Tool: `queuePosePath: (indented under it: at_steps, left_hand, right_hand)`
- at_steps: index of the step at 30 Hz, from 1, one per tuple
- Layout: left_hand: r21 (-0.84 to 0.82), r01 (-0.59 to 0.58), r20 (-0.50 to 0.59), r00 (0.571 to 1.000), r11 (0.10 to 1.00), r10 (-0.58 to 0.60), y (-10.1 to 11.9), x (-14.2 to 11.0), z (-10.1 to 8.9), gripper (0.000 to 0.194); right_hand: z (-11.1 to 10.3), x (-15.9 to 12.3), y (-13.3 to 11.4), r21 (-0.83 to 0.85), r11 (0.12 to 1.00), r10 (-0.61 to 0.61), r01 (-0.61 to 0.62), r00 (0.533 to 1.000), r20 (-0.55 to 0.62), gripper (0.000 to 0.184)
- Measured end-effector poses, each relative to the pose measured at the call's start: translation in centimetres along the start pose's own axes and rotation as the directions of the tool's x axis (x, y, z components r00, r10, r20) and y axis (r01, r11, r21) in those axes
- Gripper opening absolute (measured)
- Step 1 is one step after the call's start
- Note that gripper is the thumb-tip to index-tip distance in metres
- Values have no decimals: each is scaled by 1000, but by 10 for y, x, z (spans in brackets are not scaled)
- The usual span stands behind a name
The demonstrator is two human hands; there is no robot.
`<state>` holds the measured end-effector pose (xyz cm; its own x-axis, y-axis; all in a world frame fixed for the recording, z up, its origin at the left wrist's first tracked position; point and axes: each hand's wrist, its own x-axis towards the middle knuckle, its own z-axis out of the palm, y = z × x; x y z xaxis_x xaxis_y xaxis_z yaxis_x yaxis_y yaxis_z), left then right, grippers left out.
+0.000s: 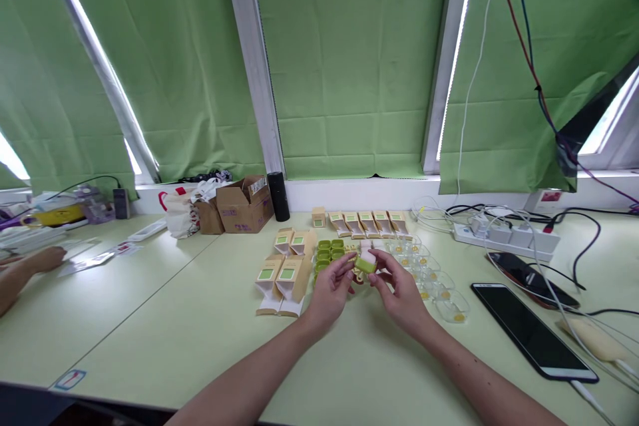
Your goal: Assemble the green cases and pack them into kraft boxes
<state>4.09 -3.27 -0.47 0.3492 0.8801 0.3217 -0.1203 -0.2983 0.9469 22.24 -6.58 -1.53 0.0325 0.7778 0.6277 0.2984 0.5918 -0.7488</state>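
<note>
My left hand [327,296] and my right hand [401,289] meet over the table. Between their fingertips is a small green case with a white block [366,263]; both hands grip it. Just behind and left of it stand several green plastic cups [324,254] in rows. To the right lie several clear plastic shells [452,306], each with a yellow dot. Left of my hands several kraft boxes with green windows [288,274] lie with flaps out. Small pale pieces behind my fingers are partly hidden.
More kraft boxes [367,223] line the back. A phone [532,326], a second dark phone [532,278], a power strip [506,239] and loose cables occupy the right. A cardboard box [244,206] and a black cylinder [278,196] stand back left. Another person's hand [44,259] is far left.
</note>
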Motion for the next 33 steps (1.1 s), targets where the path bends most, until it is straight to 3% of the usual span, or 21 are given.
queuePosePath:
  at_steps: [8,14,21,25,33]
  left_hand:
    - [155,-73,1,997,985,74,0,-1,-4,45]
    - [234,-53,7,999,971,53,3,-2,-3,41]
    - [308,-90,-19,995,947,100,6,-3,-1,28]
    - [397,-161,-34,981,904,189,7,-3,-1,37]
    - [513,-319,104,945,797,311,10,-4,-4,56]
  right_hand:
    - [-1,-1,6,44,999,9,-11,999,37,39]
    - [-2,1,0,66,982,169,-175,982,79,46]
    - [-1,4,4,231,935,244,-268,961,127,49]
    - [2,8,4,371,859,330,-354,935,128,55]
    - [7,9,1,443,768,430,-463,885,180,59]
